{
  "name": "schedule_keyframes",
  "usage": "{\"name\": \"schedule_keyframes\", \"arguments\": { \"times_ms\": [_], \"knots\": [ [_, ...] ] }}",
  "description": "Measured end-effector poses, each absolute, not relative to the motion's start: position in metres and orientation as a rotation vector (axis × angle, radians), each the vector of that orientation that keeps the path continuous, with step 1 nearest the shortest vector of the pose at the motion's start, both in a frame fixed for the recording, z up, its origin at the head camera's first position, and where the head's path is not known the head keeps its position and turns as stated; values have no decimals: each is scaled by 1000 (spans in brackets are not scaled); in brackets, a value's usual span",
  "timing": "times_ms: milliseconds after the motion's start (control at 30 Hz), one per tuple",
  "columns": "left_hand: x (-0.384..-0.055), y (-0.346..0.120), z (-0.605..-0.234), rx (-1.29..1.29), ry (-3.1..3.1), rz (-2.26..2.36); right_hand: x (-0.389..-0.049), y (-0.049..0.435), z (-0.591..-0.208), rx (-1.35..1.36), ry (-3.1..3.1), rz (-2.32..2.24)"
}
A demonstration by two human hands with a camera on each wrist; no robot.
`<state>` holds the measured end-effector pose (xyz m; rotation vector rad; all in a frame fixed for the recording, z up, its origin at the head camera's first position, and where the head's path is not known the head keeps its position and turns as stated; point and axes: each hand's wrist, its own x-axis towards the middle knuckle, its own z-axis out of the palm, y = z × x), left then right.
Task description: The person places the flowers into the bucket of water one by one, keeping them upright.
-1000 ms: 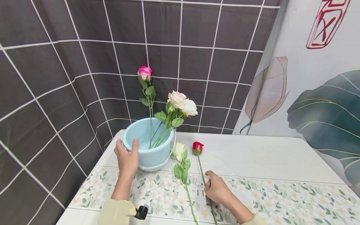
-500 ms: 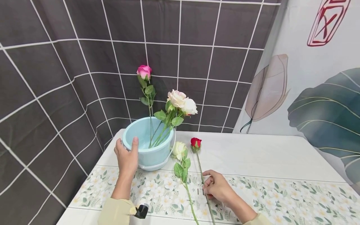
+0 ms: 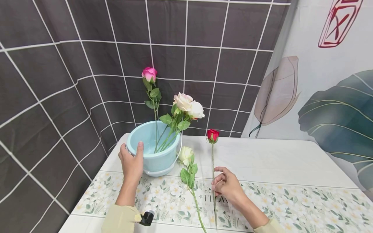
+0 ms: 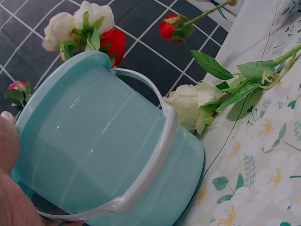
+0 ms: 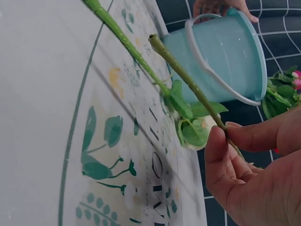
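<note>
A light blue bucket (image 3: 160, 164) stands on the table at the left of the head view, and my left hand (image 3: 131, 163) grips its near left rim, thumb over the edge. Inside it lean a pink rose (image 3: 150, 74) and cream-white roses (image 3: 184, 102); the left wrist view also shows a red bloom (image 4: 113, 46) behind the white ones. My right hand (image 3: 228, 185) pinches the stem of a red rose (image 3: 213, 135) between thumb and fingers, bloom pointing away. In the right wrist view the lower stem (image 5: 188, 80) is raised over the tabletop.
A white rose (image 3: 185, 156) with green leaves lies on the table beside the bucket, its stem toward me. The bucket's white handle (image 4: 146, 174) hangs down its side. Flower-printed cloth (image 3: 291, 207) covers the table; a dark grid curtain (image 3: 204, 64) rises behind it.
My right hand has lifted the red rose off the table and moved it slightly forward and right, its stem now more upright in view. The left hand stays on the bucket.
</note>
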<state>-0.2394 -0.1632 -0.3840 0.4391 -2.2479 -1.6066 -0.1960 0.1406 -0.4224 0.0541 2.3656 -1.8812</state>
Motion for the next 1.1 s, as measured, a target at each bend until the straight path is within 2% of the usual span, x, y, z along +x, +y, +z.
{"name": "schedule_keyframes", "arguments": {
  "times_ms": [233, 1100],
  "knots": [
    [-239, -164, -384, 449, -2259, -1608, -197, 141, -417, 89, 2363, -1971],
    [-240, -165, -385, 456, -2263, -1603, -213, 155, -371, -69, 2450, -2134]
  ]
}}
